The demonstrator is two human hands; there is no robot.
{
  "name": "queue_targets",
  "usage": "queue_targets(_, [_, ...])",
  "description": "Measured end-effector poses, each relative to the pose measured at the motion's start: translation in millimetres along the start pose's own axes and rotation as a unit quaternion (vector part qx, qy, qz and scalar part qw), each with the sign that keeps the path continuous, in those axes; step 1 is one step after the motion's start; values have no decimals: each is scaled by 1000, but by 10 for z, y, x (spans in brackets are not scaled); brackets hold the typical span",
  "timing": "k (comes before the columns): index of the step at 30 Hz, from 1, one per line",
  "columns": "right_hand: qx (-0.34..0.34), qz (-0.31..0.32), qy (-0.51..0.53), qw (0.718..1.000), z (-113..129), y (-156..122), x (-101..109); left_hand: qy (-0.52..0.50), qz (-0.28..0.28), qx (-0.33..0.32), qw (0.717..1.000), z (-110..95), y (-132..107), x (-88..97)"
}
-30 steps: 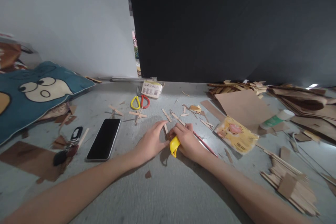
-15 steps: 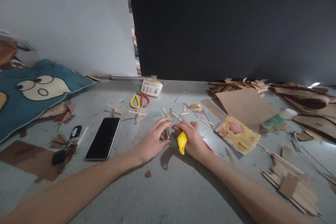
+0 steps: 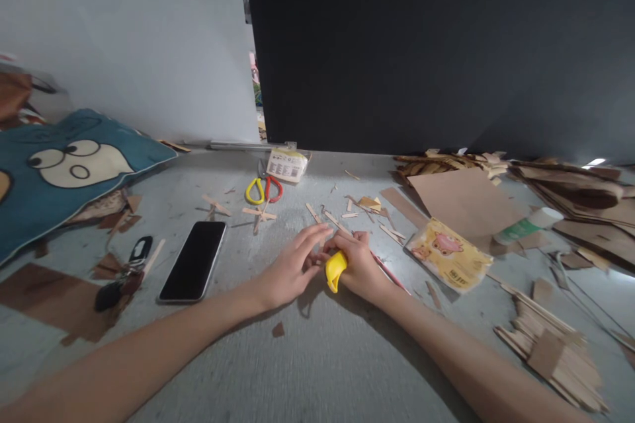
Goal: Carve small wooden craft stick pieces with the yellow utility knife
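Both forearms reach in from the bottom edge and meet at mid-frame, low over the grey surface [image 3: 317, 357].

Right hand [image 3: 361, 266]: curled into a loose fist around a yellow tool [image 3: 335, 269]. The rounded yellow end sticks out on the thumb side and points down toward the surface. Knuckles up, wrist resting low.

Left hand [image 3: 292, 266]: palm down, fingers [image 3: 317, 235] stretched long and close together, grasping nothing. Fingertips sit just beside the right knuckles. Whatever lies under them is hidden.

A thin red stick [image 3: 391, 274] runs out from beneath the right hand toward the lower right.

Around: a black phone [image 3: 193, 261] lies face up left of the left hand, with keys [image 3: 124, 274] farther left. Scissors [image 3: 264, 190] with yellow and red handles lie beyond the hands, among scattered wooden slivers [image 3: 342, 217]. A yellow packet [image 3: 449, 252] lies right of the right hand, and a stack of wooden sticks [image 3: 555, 344] sits near the right forearm. A blue cushion [image 3: 64, 172] is at far left.
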State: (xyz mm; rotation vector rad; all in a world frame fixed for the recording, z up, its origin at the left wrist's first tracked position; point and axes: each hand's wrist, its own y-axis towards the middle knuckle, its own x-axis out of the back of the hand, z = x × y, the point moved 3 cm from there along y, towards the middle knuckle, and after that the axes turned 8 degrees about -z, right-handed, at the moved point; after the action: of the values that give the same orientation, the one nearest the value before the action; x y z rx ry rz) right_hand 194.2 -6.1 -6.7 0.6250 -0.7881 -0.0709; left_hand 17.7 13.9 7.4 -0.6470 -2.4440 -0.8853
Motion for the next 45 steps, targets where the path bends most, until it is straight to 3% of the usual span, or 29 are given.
queue_targets(10, [12, -21, 10, 1000, 28, 6, 22, -103, -29, 128, 986, 100, -7, -38])
queue_targets(16, [51, -49, -11, 997, 46, -19, 34, -125, 32, 188, 974, 107, 44, -69])
queue_targets(21, [62, -68, -21, 996, 60, -16, 63, -165, 34, 217, 961, 123, 27, -59])
queue_targets(25, [55, -86, -26, 994, 45, -19, 77, -162, 23, 224, 961, 148, 14, -60])
queue_targets(32, [88, -55, -19, 994, 78, -39, 62, -127, 22, 216, 968, 110, 31, -62])
queue_targets(45, [83, -17, -50, 995, 98, -49, 55, -85, 38, 173, 980, 15, 37, -46])
